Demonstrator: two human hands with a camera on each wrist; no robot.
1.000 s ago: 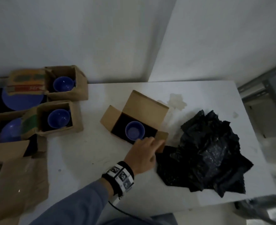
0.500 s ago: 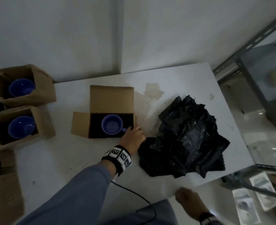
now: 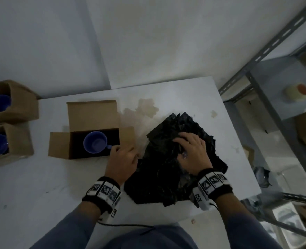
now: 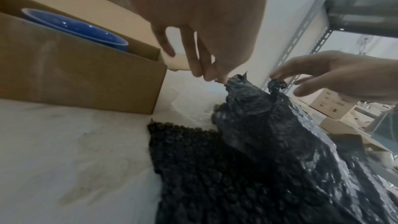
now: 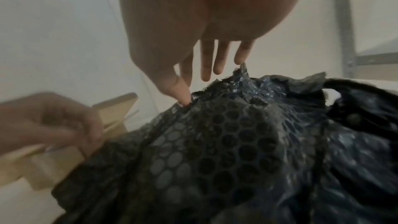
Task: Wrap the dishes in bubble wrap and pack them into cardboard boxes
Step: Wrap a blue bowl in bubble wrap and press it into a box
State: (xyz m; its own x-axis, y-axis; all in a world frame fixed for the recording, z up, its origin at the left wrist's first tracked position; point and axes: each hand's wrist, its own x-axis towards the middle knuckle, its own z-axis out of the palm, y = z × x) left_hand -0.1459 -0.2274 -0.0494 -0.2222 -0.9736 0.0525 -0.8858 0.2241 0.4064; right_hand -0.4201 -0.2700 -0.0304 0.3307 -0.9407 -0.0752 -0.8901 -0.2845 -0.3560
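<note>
Our left hand (image 3: 121, 163) and right hand (image 3: 193, 152) each pinch black bubble wrap (image 3: 163, 177); blue cup (image 3: 94, 147) in open box (image 3: 92, 113).

Dim, flat, bluish light; shadows soft on the surface (image 3: 40, 186). Head view grainy, soft, lines bowed at edges. Wrist views motion-blurred: left hand (image 5: 47, 125) smeared left of the fingers (image 5: 206, 60); bubble wrap (image 5: 215, 151) below the fingers gives faint glare; palms underexposed.

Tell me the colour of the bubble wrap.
The bubble wrap is black; the right wrist view shows its round bubbles best.
</note>
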